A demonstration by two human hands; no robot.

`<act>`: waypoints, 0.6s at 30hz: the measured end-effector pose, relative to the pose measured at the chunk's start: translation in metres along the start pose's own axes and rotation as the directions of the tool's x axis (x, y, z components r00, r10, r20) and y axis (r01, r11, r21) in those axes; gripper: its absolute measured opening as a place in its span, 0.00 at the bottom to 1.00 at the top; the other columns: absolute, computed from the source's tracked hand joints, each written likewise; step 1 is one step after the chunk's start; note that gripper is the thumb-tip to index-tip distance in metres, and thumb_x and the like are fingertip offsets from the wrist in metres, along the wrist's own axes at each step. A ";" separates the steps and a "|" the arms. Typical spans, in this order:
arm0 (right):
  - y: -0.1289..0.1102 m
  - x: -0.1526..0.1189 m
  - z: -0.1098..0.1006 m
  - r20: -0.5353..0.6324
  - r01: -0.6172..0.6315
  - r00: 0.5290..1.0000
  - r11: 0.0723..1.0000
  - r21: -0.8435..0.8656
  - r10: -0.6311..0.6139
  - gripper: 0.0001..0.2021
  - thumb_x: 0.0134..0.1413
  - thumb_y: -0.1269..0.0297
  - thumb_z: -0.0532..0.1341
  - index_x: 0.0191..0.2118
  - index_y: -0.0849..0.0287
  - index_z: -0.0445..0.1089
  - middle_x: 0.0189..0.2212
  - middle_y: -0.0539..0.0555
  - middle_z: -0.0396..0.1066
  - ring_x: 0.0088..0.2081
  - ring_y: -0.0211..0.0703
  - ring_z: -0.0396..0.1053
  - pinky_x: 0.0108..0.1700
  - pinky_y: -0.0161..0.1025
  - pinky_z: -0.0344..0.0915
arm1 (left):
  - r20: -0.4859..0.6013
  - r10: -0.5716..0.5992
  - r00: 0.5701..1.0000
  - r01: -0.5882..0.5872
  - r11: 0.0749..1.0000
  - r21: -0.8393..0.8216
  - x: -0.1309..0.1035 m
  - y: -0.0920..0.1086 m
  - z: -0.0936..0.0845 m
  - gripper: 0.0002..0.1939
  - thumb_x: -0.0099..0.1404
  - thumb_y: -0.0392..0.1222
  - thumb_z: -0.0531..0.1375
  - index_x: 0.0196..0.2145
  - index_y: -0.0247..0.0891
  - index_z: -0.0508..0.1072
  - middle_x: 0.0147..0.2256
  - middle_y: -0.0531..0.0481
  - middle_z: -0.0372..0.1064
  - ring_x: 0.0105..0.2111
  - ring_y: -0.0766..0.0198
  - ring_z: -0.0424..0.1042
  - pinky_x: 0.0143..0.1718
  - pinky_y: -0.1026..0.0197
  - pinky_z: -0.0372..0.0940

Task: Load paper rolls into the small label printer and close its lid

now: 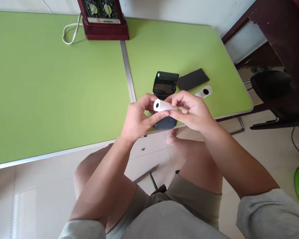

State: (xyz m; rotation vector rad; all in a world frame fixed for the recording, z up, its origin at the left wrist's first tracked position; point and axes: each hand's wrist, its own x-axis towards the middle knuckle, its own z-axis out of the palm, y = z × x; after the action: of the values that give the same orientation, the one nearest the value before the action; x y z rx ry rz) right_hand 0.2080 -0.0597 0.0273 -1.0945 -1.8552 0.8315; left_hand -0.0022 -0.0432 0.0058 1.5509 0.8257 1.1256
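Observation:
A small white paper roll (164, 105) with a dark hole in its end is held between both hands. My left hand (142, 114) grips it from the left, thumb along the near side. My right hand (189, 108) pinches its right end, the thumbs nearly meeting. Just beneath the hands, at the table's near edge, lies a dark blue pocket-size device (165, 123) with its black lid (165, 83) flipped up. The hands hide its middle. A second white paper roll (204, 92) lies on the table right of my right hand.
A dark phone (193, 79) lies behind the second roll on the green table (64, 89). A maroon appliance (106, 31) with two dials stands at the back, its white cord (71, 35) looped beside it. A metal strip (128, 71) crosses the tabletop. A black chair (271, 86) is at right.

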 end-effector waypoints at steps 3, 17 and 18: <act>0.010 0.005 -0.012 -0.056 0.020 0.998 0.994 -0.106 -0.027 0.06 0.58 0.64 0.68 0.37 0.53 0.70 0.43 0.52 0.82 0.42 0.43 0.79 0.44 0.42 0.75 | -0.014 -0.028 1.000 0.029 0.996 0.079 -0.001 -0.003 -0.005 0.25 0.64 0.61 0.70 0.47 0.41 0.70 0.37 0.51 0.77 0.36 0.62 0.75 0.42 0.58 0.68; 0.036 0.019 -0.005 -0.039 0.050 0.996 0.899 -0.435 -0.074 0.04 0.56 0.69 0.64 0.31 0.53 0.74 0.38 0.52 0.84 0.42 0.51 0.81 0.45 0.49 0.74 | -0.081 0.002 0.997 0.033 0.904 0.425 -0.003 -0.026 -0.016 0.10 0.69 0.50 0.60 0.42 0.42 0.73 0.44 0.45 0.76 0.45 0.55 0.77 0.48 0.52 0.72; 0.032 0.018 -0.006 -0.044 0.084 0.993 0.899 -0.431 -0.114 0.05 0.56 0.69 0.65 0.31 0.52 0.74 0.37 0.51 0.83 0.42 0.50 0.81 0.46 0.49 0.74 | -0.083 0.002 0.997 0.034 0.905 0.424 -0.003 -0.027 -0.015 0.11 0.69 0.51 0.60 0.43 0.42 0.73 0.46 0.44 0.77 0.46 0.55 0.77 0.49 0.52 0.72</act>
State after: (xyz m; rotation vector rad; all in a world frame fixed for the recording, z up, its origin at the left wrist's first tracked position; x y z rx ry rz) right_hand 0.2199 -0.0296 0.0085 -1.2619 -2.0712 0.3233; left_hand -0.0166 -0.0337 -0.0202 1.8576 1.1982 1.0465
